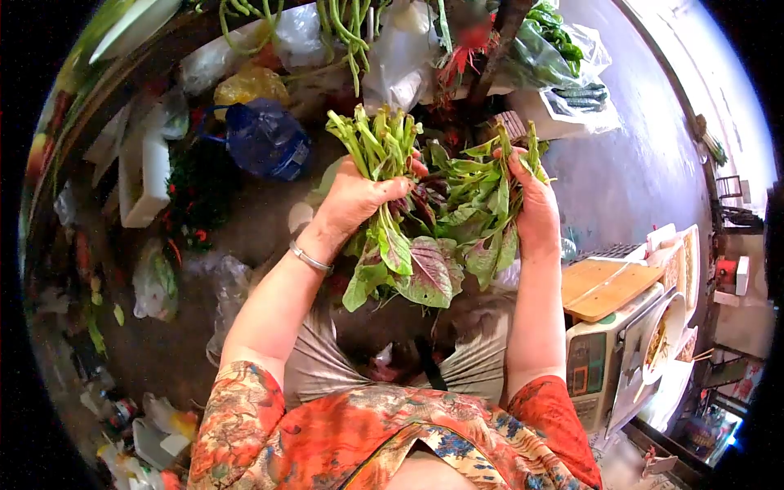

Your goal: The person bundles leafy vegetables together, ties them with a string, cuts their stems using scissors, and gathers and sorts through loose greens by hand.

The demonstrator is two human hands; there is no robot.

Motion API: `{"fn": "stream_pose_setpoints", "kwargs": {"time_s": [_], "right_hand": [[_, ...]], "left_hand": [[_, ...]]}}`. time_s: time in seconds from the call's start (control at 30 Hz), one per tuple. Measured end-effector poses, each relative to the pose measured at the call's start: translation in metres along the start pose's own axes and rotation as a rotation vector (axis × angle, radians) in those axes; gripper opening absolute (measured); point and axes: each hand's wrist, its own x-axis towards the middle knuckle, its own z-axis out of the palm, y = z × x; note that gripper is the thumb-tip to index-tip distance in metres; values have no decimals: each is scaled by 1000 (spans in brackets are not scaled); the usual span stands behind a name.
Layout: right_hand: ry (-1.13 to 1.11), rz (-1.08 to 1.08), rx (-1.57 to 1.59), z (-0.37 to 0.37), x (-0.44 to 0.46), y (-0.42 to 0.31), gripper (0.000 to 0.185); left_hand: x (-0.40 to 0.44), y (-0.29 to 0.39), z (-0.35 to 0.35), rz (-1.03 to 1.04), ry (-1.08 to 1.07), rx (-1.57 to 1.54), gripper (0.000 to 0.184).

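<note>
In the head view my left hand (359, 194), with a metal bangle at its wrist, is closed round a thick bunch of amaranth greens (425, 265). Their cut pale stems point up and away from me, and broad green leaves with purple centres hang below the fist. My right hand (535, 200) grips a smaller bunch of amaranth (496, 192) by its stems, thumb on top. The leaves of the two bunches meet and overlap between my hands, above my lap. Some fingers of both hands are hidden behind the greens.
A large blue plastic bottle (265, 139) lies left of my hands. Long green beans (347, 37) hang over the far edge. Bagged vegetables (555, 49) sit at upper right. On my right stand a scale-like machine (588, 359), a wooden board (608, 288) and a bowl of food (663, 339).
</note>
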Motion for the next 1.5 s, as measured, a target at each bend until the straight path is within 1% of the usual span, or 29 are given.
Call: {"fn": "stream_pose_setpoints", "kwargs": {"time_s": [0.07,0.1,0.13,0.2,0.27,0.33,0.4,0.47,0.5,0.53,0.63,0.67,0.73,0.77,0.8,0.9,0.97,1.13,1.2,1.23,1.27,1.3,1.33,1.37,1.5], "right_hand": [[16,-37,-49,-1,1,7,23],[28,-20,-98,-2,3,13,23],[40,-4,-146,-1,4,17,23],[-27,105,-43,5,-1,19,21],[-23,113,-73,19,-9,14,19],[-67,125,-108,16,-8,21,17],[-44,41,-221,20,-8,24,19],[-61,14,-218,21,-9,24,19],[-74,-11,-217,21,-9,24,19],[-74,-13,-216,21,-10,25,19],[-99,-96,-365,20,-7,34,20],[-109,-89,-358,22,-8,37,19],[-179,-80,-413,26,-8,40,21],[-176,-96,-394,32,-10,44,23],[-219,-120,-388,35,-11,44,26],[-220,-85,-330,30,-8,50,28],[-250,-60,-426,26,-9,41,29],[-305,-66,-457,20,-11,34,27],[-303,-31,-563,22,-14,24,23],[-312,-29,-545,21,-13,23,22],[-341,-79,-571,10,-6,33,24],[-303,-102,-692,5,-4,39,25],[-331,-71,-669,11,-7,34,24],[-360,-14,-555,20,-11,26,24],[-326,-10,-497,24,-11,35,24]], "left_hand": [[-1,4,4,-15,-11,23,46],[-1,7,5,-32,-24,50,48],[1,5,7,40,-39,9,45],[0,9,13,46,-23,-8,48],[2,10,13,71,-35,20,51],[1,13,16,-13,-33,-23,50],[3,9,16,5,-22,-28,47],[4,2,13,14,-15,8,45],[3,5,15,-13,28,-27,43],[4,4,13,-12,27,-26,43],[8,-2,6,-71,57,-60,44],[9,-6,6,-67,58,-56,44],[9,-14,9,-17,141,-74,44],[11,-18,10,33,153,-58,43],[11,-20,9,26,152,-58,43],[10,-23,9,42,105,-111,45],[10,-20,12,34,98,-99,45],[8,-14,11,-20,57,-21,46],[9,-11,9,-28,-9,32,47],[8,-15,7,-52,16,46,47],[9,-16,6,-57,3,23,48],[9,-20,6,-10,-1,18,49],[9,-18,7,3,2,5,48],[8,-16,10,-13,52,59,47],[9,-22,10,-13,67,-49,44]]}}
